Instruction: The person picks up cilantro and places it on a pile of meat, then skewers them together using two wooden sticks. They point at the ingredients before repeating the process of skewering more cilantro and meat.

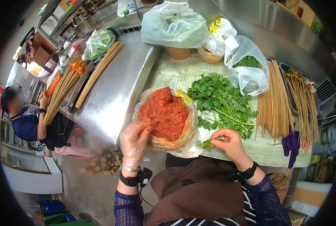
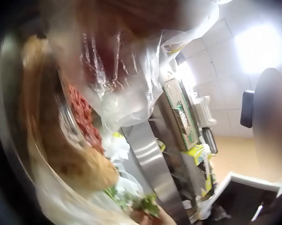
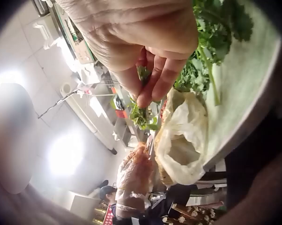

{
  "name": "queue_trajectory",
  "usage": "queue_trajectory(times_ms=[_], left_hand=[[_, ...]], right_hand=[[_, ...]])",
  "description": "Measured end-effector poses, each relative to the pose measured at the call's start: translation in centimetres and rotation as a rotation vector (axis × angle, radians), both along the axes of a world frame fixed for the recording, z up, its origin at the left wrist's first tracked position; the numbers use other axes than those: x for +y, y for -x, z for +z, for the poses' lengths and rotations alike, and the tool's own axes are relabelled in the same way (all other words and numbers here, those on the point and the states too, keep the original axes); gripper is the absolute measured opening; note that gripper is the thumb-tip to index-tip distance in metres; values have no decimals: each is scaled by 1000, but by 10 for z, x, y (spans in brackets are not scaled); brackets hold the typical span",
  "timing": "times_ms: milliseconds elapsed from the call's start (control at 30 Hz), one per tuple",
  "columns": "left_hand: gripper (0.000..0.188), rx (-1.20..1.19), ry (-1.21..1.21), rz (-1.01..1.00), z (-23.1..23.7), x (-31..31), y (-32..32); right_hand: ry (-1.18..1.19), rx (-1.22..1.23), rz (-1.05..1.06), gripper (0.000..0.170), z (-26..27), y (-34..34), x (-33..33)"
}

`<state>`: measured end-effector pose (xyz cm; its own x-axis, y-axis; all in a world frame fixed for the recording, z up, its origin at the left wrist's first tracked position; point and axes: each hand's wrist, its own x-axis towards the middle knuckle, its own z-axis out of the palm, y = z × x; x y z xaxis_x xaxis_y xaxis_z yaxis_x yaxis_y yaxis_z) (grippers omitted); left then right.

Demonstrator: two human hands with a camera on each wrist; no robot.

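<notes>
My left hand (image 1: 133, 144), in a clear plastic glove smeared orange-red at the fingertips, hovers at the near left edge of the plastic-lined bowl (image 1: 191, 132), fingers bent in toward the thumb; I cannot tell whether they have hold of anything. My bare right hand (image 1: 230, 145) is nearly closed, thumb and fingertips pinching a small green sprig (image 1: 205, 144) just beside the bowl's near right side. The red minced meat (image 1: 164, 113) is heaped inside the bowl, on the pale green table (image 1: 281, 155). Just right of the bowl lies a loose pile of leafy herbs (image 1: 222, 100), stems pointing partly toward me. Beyond the herbs sits an open plastic bag of greens (image 1: 247, 62), and farther right a spread of wooden skewers (image 1: 274, 103) lies beside a purple glove (image 1: 291, 146). Over to my left, past a metal counter (image 1: 117, 81), a person in dark blue (image 1: 26, 126) reaches toward a bundle of sticks (image 1: 60, 96).
</notes>
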<state>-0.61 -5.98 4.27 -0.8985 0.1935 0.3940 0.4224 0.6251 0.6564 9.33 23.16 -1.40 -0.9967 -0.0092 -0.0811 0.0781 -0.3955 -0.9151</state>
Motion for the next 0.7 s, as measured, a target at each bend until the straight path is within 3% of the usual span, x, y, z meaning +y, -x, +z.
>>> queue_trajectory(times_ms=[33,367,467,567,700], left_hand=[[18,49,137,40,-1,-5,5],[17,57,700,76,6,31,25],[16,63,684,12,9,27,30],[14,-324,490,-84,20,15,34],[9,-815,-442,-108,9,-2,31]], right_hand=[[-17,-11,0,12,-8,-2,0],[-75,2,6,11,-28,-6,1],[-68,-4,7,11,-26,-5,1],[-55,-2,12,10,-29,-5,1],[-73,6,29,10,-26,-4,1]])
